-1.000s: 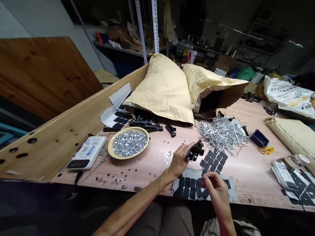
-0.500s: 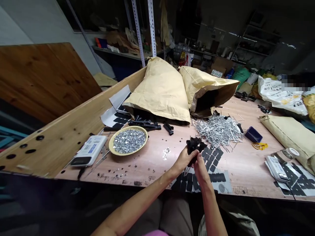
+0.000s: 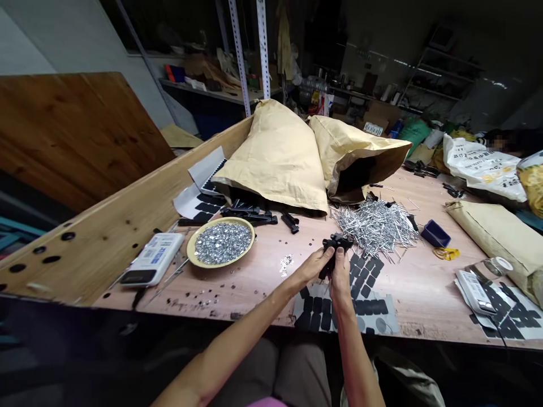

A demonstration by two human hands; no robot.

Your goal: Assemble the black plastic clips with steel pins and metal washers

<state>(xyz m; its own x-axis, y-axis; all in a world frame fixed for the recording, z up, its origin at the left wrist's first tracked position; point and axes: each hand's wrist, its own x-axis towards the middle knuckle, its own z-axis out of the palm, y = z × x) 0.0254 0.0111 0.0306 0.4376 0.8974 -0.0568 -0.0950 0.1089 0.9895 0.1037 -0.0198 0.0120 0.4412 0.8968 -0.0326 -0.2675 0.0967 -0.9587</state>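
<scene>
Black plastic part [image 3: 335, 249] held above the front of the wooden table [image 3: 263, 282], clamped between both hands. Left hand [image 3: 311, 267] closed on its near left side, right hand [image 3: 340, 274] closed on its lower right; fingers of both wrapped around it.

All places below taken from that black plastic part.
- Directly beneath and toward the table's front edge: grey sheet of black pads [image 3: 365, 308], several pads missing.
- Just behind and to the right: heap of metal pins [image 3: 375, 225].
- Further right: small blue tray [image 3: 433, 233], then a yellow item [image 3: 446, 252], kind not discernible.
- Left: yellow dish of small silver pieces [image 3: 220, 243]; beyond it a white device with blue label [image 3: 153, 259].
- Just left: scatter of silver pieces [image 3: 286, 263] on bare wood.
- Behind: two tan paper sacks [image 3: 284, 155], the right one open-mouthed; loose black parts [image 3: 254, 215] at their foot.
- Far left: raised wooden side board [image 3: 106, 226] with drilled holes.
- Far right: further sacks [image 3: 492, 226] and pad sheets [image 3: 504, 308].

Room dim; metal shelving uprights [image 3: 263, 51] and cluttered shelves [image 3: 424, 85] well behind.
</scene>
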